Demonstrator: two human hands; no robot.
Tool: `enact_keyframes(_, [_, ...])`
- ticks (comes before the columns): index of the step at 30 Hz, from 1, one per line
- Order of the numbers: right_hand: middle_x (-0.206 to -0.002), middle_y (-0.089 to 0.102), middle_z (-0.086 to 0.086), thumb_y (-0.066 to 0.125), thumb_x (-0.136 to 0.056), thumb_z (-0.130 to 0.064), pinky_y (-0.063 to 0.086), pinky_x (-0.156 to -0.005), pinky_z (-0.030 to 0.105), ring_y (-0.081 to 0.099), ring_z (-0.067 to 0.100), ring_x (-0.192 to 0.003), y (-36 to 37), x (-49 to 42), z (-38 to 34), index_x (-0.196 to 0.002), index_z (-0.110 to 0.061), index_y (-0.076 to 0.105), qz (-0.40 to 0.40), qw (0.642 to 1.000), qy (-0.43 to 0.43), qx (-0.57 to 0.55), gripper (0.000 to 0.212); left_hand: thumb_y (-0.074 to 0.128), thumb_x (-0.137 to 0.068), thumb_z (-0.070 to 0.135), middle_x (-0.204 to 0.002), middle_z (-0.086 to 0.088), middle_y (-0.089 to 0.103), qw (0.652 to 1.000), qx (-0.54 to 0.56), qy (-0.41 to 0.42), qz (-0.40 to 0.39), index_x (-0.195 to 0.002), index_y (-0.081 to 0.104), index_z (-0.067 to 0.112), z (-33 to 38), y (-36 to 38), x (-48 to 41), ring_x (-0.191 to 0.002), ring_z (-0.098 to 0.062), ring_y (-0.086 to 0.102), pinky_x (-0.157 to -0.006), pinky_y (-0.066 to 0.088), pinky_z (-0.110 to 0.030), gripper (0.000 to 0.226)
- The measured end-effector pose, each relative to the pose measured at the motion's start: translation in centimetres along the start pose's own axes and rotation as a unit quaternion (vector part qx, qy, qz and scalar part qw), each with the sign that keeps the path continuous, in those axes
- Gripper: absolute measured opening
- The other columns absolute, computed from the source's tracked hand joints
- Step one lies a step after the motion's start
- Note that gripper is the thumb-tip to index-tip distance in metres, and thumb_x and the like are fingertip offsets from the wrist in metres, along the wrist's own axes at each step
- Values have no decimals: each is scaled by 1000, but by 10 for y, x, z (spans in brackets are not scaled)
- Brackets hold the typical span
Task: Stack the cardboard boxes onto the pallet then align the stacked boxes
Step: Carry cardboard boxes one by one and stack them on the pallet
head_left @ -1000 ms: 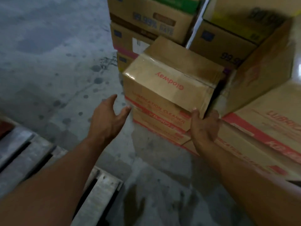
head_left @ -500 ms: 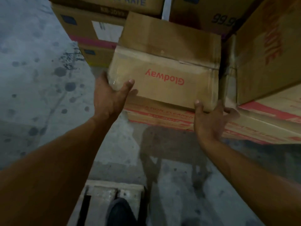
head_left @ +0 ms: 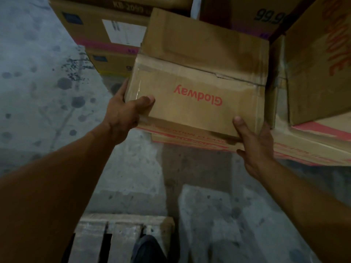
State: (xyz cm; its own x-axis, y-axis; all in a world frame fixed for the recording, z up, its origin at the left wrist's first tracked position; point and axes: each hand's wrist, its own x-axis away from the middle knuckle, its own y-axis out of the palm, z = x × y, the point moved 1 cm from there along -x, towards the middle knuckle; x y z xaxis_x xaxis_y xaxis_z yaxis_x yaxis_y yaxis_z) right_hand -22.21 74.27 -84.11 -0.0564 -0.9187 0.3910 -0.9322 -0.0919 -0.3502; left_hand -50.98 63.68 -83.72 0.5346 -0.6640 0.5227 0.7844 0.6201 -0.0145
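As a person leans over it, a cardboard box (head_left: pixel 199 92) printed with the red word Glodway rests on a low stack of red-striped boxes (head_left: pixel 190 138), with taller boxes crowded behind and to its right. The left hand (head_left: pixel 123 112) grips the box's left edge: the thumb lies flat across the near face and the fingers curl round the side, out of sight. The right hand (head_left: pixel 254 147) clasps the lower right corner, thumb pressed upward on the near face, the other fingers reaching round the corner and partly hidden. The wooden pallet (head_left: pixel 121 224) lies well below both wrists, beside a dark shoe (head_left: pixel 148 249) on the stained concrete floor (head_left: pixel 38 92). To lift well, the fingers probably need to slide under the base so the taped, dented lid bears no load, then draw the box straight toward the body, clear of the neighbour by the right fingertips. Half a second ago the left thumb only touched the corner and the right fingers were splayed loose; a second ago the left hand hung apart from the box.
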Motion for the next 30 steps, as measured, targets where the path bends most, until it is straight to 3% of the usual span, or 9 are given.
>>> enact_keyframes(5, [-91,73,-27,84,-78,-35,54,-98,50,70,7,-97,-3,-4,0,-99,-49,63,-40,998,-23,-47,33,74,-86,21,-117,3,66,999,23,13,25,-140,48,32,-9,-4,13,-99,-18,68,-58,56,-27,60])
enact_keyframes(8, [-101,76,-16,86,-74,-40,56,-94,54,73,19,-100,-1,-5,-5,-103,-48,67,-83,994,-52,-38,36,75,-86,25,-122,1,65,998,30,21,59,-141,48,34,-19,-13,31,-104,-20,67,-63,56,-31,61])
enact_keyframes(11, [-104,77,-8,87,-71,-43,61,-86,49,74,27,-98,8,-5,-13,-109,-46,68,-140,987,-71,-23,43,75,-85,28,-125,-2,64,992,47,25,113,-143,47,33,-28,-28,59,-106,-25,66,-64,56,-33,64])
enact_keyframes(15, [-102,75,-12,84,-73,-52,61,-86,48,73,17,-95,19,4,-27,-120,-41,68,-202,970,-133,24,52,78,-73,39,-119,-2,68,976,67,49,202,-127,57,40,-36,-41,118,-105,-30,67,-80,59,-55,59])
enact_keyframes(17, [-107,74,-13,83,-74,-52,61,-87,46,72,15,-96,21,13,-31,-124,-41,66,-246,956,-154,38,54,77,-68,39,-114,-1,69,964,86,57,246,-118,60,46,-45,-41,156,-102,-32,68,-84,55,-64,53])
enact_keyframes(20, [-102,71,-18,82,-79,-39,61,-83,36,70,9,-96,26,47,-39,-112,-48,65,-337,928,-153,33,39,77,-66,42,-117,0,68,939,118,53,319,-130,56,40,-69,-45,218,-103,-30,67,-86,54,-64,68])
enact_keyframes(24, [-102,75,-6,79,-84,-26,60,-62,24,75,15,-92,27,106,-21,-122,-27,64,-439,886,-144,37,41,79,-66,44,-116,-2,70,903,157,34,399,-127,58,37,-114,-51,302,-103,-29,69,-87,54,-64,64])
enact_keyframes(27, [-106,76,-2,85,-77,-36,62,-75,36,74,19,-97,36,150,4,-120,-26,68,-487,853,-172,74,46,81,-62,44,-118,0,70,867,190,14,460,-130,58,38,-152,-60,363,-104,-28,69,-83,58,-59,72])
enact_keyframes(30, [-109,74,0,83,-80,-32,60,-80,36,72,21,-99,44,197,28,-123,-25,66,-540,816,-182,102,46,82,-69,40,-113,5,71,830,212,8,516,-117,61,46,-191,-65,421,-100,-24,70,-82,59,-56,53])
